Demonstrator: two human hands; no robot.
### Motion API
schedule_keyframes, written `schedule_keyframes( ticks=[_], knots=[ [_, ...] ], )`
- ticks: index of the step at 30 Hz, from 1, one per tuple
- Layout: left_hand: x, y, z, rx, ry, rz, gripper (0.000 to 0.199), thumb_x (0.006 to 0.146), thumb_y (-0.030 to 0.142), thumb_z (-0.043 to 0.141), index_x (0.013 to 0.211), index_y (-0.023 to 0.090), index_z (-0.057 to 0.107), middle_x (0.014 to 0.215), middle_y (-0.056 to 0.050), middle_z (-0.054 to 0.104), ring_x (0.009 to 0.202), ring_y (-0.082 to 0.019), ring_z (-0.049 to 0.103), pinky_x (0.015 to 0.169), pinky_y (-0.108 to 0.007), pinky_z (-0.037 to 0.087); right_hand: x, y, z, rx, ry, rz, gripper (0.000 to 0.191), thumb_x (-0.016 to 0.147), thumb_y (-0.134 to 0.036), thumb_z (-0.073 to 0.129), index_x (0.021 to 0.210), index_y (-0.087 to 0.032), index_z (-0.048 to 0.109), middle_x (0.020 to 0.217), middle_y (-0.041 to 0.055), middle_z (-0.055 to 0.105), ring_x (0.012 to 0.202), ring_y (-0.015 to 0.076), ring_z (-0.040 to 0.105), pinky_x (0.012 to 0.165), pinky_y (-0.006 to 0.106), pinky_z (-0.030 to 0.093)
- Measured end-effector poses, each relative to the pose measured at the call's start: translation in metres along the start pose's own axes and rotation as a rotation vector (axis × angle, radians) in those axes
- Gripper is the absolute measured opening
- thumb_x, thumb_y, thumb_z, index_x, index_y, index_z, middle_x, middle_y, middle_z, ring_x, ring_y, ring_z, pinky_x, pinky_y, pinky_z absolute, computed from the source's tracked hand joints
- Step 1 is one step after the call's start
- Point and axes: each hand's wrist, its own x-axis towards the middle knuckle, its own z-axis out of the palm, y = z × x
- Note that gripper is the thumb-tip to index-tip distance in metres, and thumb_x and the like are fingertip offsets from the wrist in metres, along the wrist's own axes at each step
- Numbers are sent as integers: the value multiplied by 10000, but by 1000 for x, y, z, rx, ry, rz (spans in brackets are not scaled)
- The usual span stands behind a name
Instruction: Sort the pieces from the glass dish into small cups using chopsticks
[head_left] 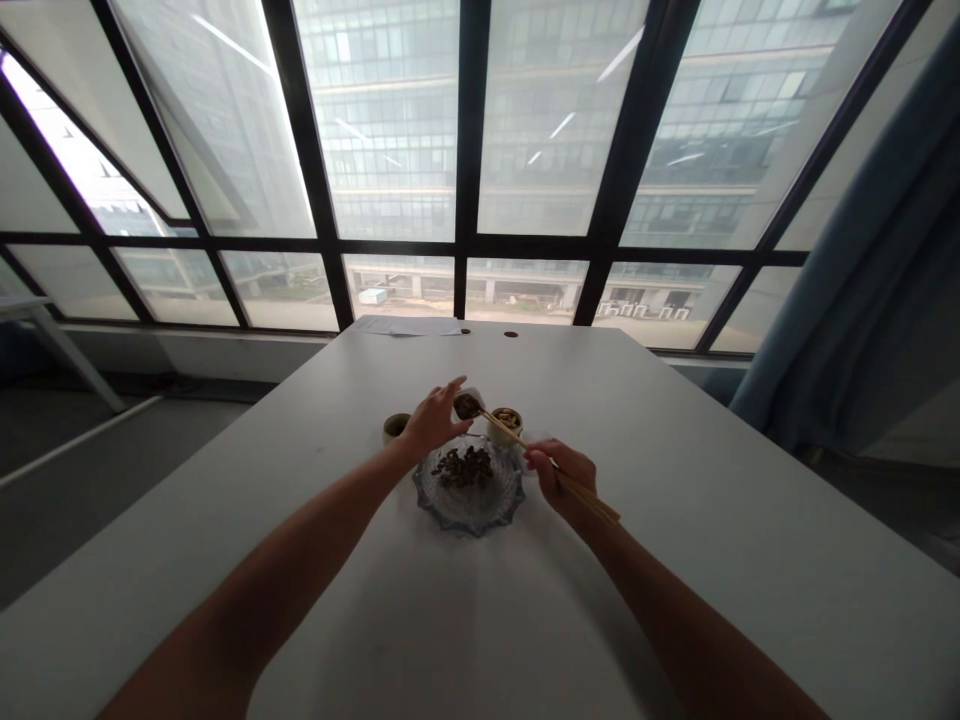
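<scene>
My right hand is closed round a pair of wooden chopsticks, whose tips reach a small cup of dark pieces. Beside that cup is my left hand, its thumb and fingers apart near the cup's left side; whether it touches the cup is unclear. Below both hands a scalloped glass plate holds a heap of dark brown pieces. Right of the dark cup stands a pale cup with light brown pieces.
Another small cup stands left of the plate, partly behind my left wrist. Papers lie at the far edge of the white table. A clear object sits by my right hand. Windows rise beyond; a blue curtain hangs right.
</scene>
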Motion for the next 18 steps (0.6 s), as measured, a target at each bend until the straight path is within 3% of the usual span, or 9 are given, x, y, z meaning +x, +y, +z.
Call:
schedule_keyframes(
  ticks=[5, 10, 15, 18],
  knots=[
    [-4, 3, 0, -15, -13, 49, 780, 726, 281, 764, 1419, 205, 414, 1294, -130, 622, 1185, -306, 587, 1029, -465, 478, 5, -4, 13, 67, 70, 30, 360, 993, -532, 500, 922, -221, 667, 784, 51, 709, 685, 199, 681, 653, 314, 553],
    [-6, 4, -1, -1, -32, 67, 763, 746, 300, 747, 1422, 190, 410, 1266, -139, 638, 1163, -308, 602, 1010, -461, 495, 14, 1, 26, 163, 57, 199, 412, 964, -578, 537, 917, -188, 659, 779, 63, 717, 687, 210, 687, 652, 333, 565],
    [-4, -1, 2, 32, -37, 30, 734, 760, 323, 744, 1402, 193, 412, 1268, -141, 641, 1163, -302, 614, 1003, -443, 499, 21, -2, 15, 312, 204, 354, 485, 945, -641, 527, 870, -175, 638, 709, 57, 703, 575, 184, 665, 542, 295, 559],
    [0, -5, 5, 62, -62, -72, 683, 790, 366, 720, 1374, 161, 431, 1201, -164, 675, 1122, -321, 646, 964, -445, 516, 27, -7, 3, 304, 198, 388, 576, 922, -708, 495, 743, -178, 634, 552, 29, 632, 450, 154, 585, 434, 250, 489]
  ],
)
